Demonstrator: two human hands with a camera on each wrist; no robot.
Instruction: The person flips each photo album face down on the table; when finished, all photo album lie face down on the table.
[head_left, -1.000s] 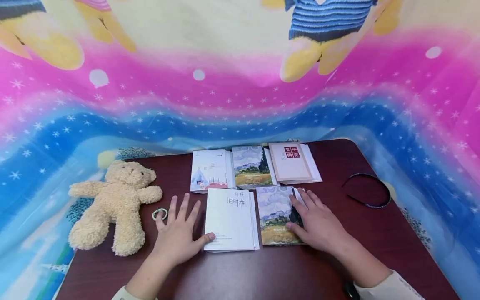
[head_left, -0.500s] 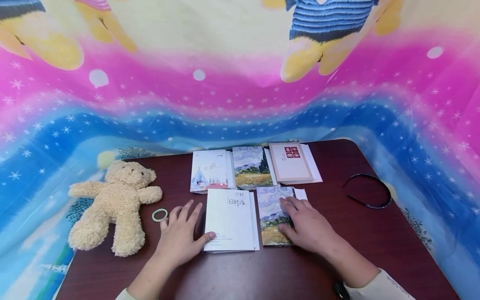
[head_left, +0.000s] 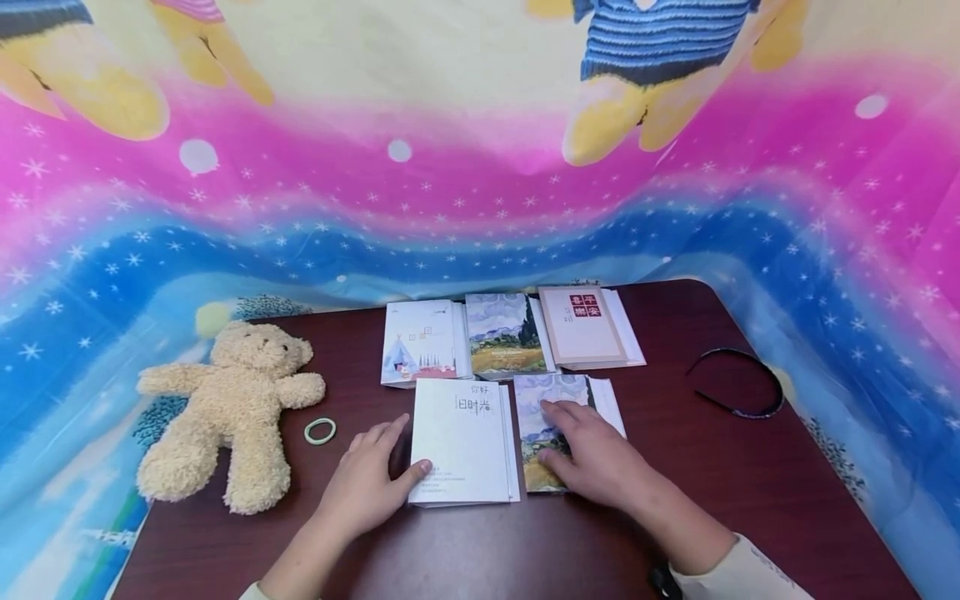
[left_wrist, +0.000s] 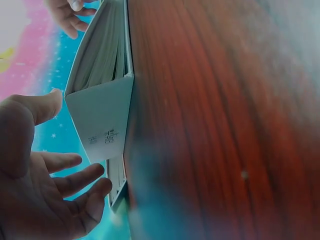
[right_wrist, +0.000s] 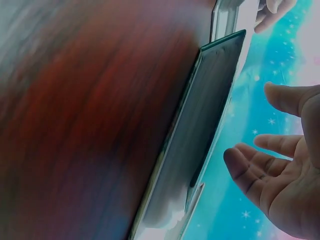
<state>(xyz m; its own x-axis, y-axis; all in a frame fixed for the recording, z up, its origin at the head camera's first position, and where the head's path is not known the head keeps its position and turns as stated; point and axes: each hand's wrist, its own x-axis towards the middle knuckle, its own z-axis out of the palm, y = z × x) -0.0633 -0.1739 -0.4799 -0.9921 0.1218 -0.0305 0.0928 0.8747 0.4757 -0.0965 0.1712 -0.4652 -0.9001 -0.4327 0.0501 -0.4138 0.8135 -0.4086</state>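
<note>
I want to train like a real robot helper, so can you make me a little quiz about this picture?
1. Count: how many album covers face up on the table?

2. True or false: the green ring lies between the teddy bear and the left hand.

3. Pick one: in the head view, what is under the right hand?
A) the black headband
B) the teddy bear
C) the front landscape album

Key: 1. Five, three behind and two in front. 2. True. 3. C.
</note>
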